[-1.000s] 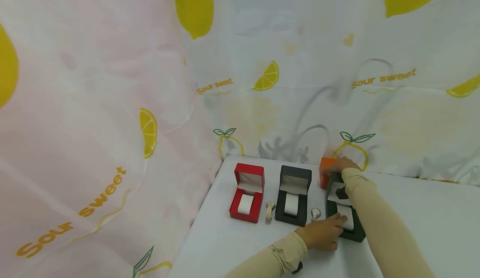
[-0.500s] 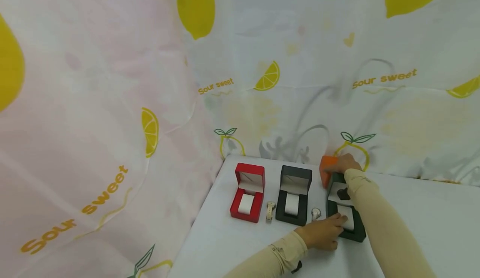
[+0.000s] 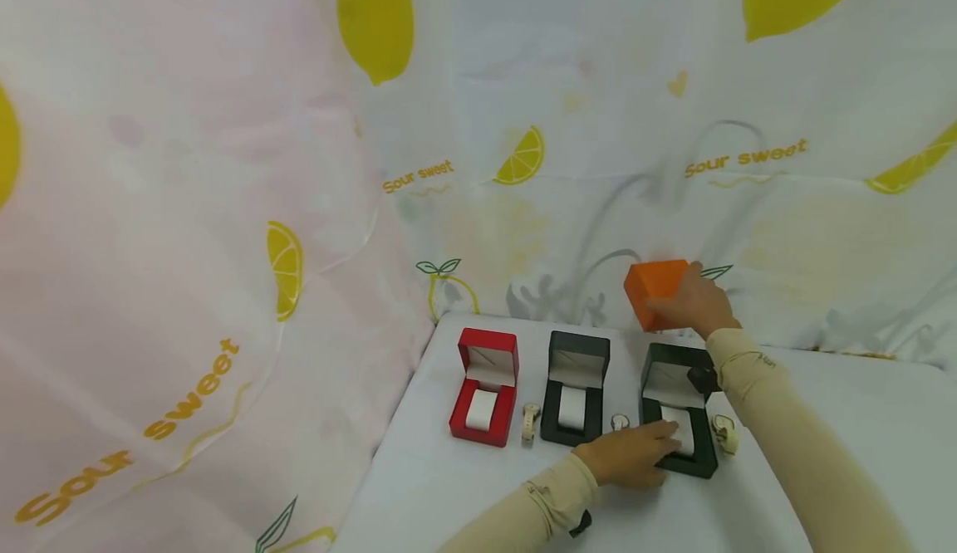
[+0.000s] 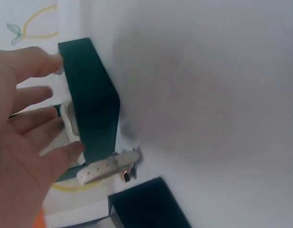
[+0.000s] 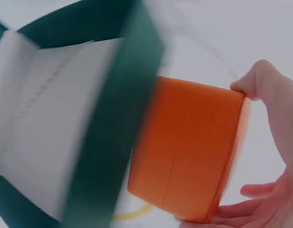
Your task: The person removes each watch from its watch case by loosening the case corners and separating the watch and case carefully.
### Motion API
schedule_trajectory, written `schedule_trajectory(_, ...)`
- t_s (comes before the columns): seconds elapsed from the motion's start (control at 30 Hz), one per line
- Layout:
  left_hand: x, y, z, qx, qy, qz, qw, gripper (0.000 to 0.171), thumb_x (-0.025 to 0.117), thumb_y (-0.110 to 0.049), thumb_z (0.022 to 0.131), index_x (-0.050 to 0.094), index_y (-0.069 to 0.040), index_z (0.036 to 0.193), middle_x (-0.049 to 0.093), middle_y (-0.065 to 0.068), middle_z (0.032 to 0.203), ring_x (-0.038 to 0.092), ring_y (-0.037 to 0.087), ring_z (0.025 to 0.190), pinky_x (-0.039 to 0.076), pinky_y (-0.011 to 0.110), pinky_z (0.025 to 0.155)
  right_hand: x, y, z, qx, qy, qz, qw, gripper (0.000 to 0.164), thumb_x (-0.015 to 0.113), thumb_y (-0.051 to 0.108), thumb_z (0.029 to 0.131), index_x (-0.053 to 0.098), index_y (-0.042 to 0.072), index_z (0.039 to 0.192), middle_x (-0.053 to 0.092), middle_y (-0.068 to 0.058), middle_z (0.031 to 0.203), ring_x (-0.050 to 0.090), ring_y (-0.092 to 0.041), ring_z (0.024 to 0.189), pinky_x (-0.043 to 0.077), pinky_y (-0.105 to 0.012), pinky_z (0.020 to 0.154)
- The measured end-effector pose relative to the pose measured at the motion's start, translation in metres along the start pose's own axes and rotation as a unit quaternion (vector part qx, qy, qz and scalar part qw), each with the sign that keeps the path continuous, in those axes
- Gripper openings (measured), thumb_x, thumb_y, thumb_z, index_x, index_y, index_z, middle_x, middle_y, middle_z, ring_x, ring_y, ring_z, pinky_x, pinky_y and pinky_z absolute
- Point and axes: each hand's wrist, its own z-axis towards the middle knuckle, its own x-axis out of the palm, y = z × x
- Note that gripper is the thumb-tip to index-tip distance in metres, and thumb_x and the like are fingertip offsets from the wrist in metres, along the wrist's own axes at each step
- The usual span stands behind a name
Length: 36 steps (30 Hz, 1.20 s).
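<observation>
My right hand (image 3: 701, 302) grips an orange box (image 3: 654, 289) and holds it raised behind the green watch box (image 3: 701, 447). In the right wrist view, thumb and fingers hold opposite sides of the orange box (image 5: 189, 147), partly hidden by the green lid (image 5: 113, 118). The green box stands with its lid up and a white cushion (image 3: 684, 437) inside. My left hand (image 3: 624, 457) lies at its front, fingertips over the cushion. In the left wrist view the left hand's fingers (image 4: 34, 123) are extended and spread at the green box's (image 4: 92, 95) edge.
To the left stand a black watch box (image 3: 549, 420) and a red watch box (image 3: 461, 416), lids up with white cushions. A pale-strapped watch (image 3: 529, 423) and a silver watch (image 3: 620, 422) lie between boxes; another watch (image 3: 723, 434) lies right of the green box. A lemon-printed cloth (image 3: 538, 229) hangs behind.
My right hand has lifted the orange box upward from behind the green box. The watch right of the green box has come into sight. My left hand stays at the green box.
</observation>
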Motion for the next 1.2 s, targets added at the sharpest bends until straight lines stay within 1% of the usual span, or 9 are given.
schedule_trajectory(0.13,-0.013,0.015,-0.011,-0.023,-0.136,-0.042,0.9895,0.053,0.061,-0.033,0.097,0.047,-0.009,0.142,0.045,0.002,0.146,0.045,0.007,0.13,0.033,0.013,0.103,-0.024,0.029,-0.018,-0.029,-0.039,0.028,0.998,0.095,0.069,0.045,0.083,0.02,-0.016,0.137,0.055,-0.033,0.096,0.059,-0.038,0.071,0.05,-0.038,0.053)
schedule_trajectory(0.2,-0.024,0.025,-0.017,-0.047,-0.219,-0.073,0.9719,0.056,0.063,-0.033,0.095,0.045,-0.007,0.141,0.049,0.004,0.141,0.05,0.01,0.125,0.037,0.015,0.102,-0.032,0.041,-0.028,-0.048,-0.054,0.032,0.997,0.096,0.07,0.045,0.083,0.019,-0.013,0.141,0.055,-0.032,0.098,0.059,-0.037,0.072,0.05,-0.039,0.054)
schedule_trajectory(0.3,-0.042,0.041,-0.026,-0.061,-0.322,-0.121,0.9369,0.057,0.068,-0.028,0.093,0.044,-0.004,0.138,0.05,0.008,0.133,0.053,0.014,0.119,0.039,0.015,0.1,-0.039,0.056,-0.041,-0.068,-0.066,0.032,0.995,0.095,0.07,0.042,0.082,0.019,-0.011,0.143,0.056,-0.029,0.1,0.058,-0.035,0.073,0.05,-0.04,0.056)
schedule_trajectory(0.4,-0.057,0.052,-0.032,-0.052,-0.386,-0.147,0.9092,0.051,0.069,-0.018,0.091,0.047,-0.001,0.134,0.051,0.009,0.127,0.054,0.014,0.115,0.04,0.015,0.098,-0.045,0.059,-0.051,-0.075,-0.071,0.024,0.994,0.093,0.071,0.038,0.081,0.021,-0.012,0.141,0.056,-0.028,0.1,0.057,-0.034,0.074,0.051,-0.042,0.056)
schedule_trajectory(0.47,-0.063,0.055,-0.034,-0.047,-0.403,-0.151,0.9015,0.046,0.067,-0.013,0.091,0.049,-0.001,0.132,0.052,0.008,0.125,0.054,0.014,0.113,0.04,0.014,0.097,-0.049,0.053,-0.058,-0.074,-0.076,0.014,0.994,0.093,0.071,0.037,0.08,0.021,-0.013,0.14,0.055,-0.028,0.098,0.057,-0.034,0.073,0.051,-0.043,0.056)
schedule_trajectory(0.57,-0.064,0.051,-0.035,-0.038,-0.4,-0.157,0.902,0.043,0.065,-0.009,0.091,0.05,-0.002,0.131,0.052,0.008,0.124,0.054,0.013,0.112,0.041,0.013,0.096,-0.056,0.036,-0.068,-0.055,-0.08,-0.003,0.995,0.094,0.071,0.039,0.081,0.021,-0.015,0.138,0.054,-0.031,0.095,0.057,-0.035,0.071,0.049,-0.043,0.053)
schedule_trajectory(0.7,-0.057,0.038,-0.03,-0.031,-0.378,-0.159,0.9117,0.042,0.065,-0.01,0.092,0.05,-0.003,0.13,0.051,0.007,0.124,0.053,0.012,0.112,0.04,0.011,0.094,-0.061,0.005,-0.084,-0.01,-0.066,-0.016,0.998,0.101,0.069,0.048,0.083,0.017,-0.019,0.138,0.052,-0.035,0.091,0.056,-0.036,0.065,0.046,-0.038,0.046)
schedule_trajectory(1.03,-0.04,-0.011,0.008,0.012,-0.319,-0.172,0.932,0.047,0.069,-0.02,0.09,0.05,-0.003,0.13,0.051,0.005,0.126,0.054,0.008,0.107,0.036,0.005,0.092,-0.066,-0.077,-0.136,0.091,0.005,-0.032,0.995,0.106,0.061,0.057,0.086,0.014,-0.026,0.132,0.054,-0.033,0.08,0.054,-0.031,0.058,0.043,-0.036,0.044)
schedule_trajectory(1.2,-0.029,-0.033,0.024,0.003,-0.267,-0.208,0.941,0.05,0.069,-0.026,0.09,0.05,-0.008,0.133,0.051,0.001,0.124,0.054,0.007,0.107,0.034,0.003,0.091,-0.053,-0.107,-0.158,0.132,0.047,-0.032,0.99,0.109,0.059,0.061,0.086,0.013,-0.028,0.128,0.051,-0.04,0.086,0.056,-0.035,0.063,0.046,-0.04,0.049)
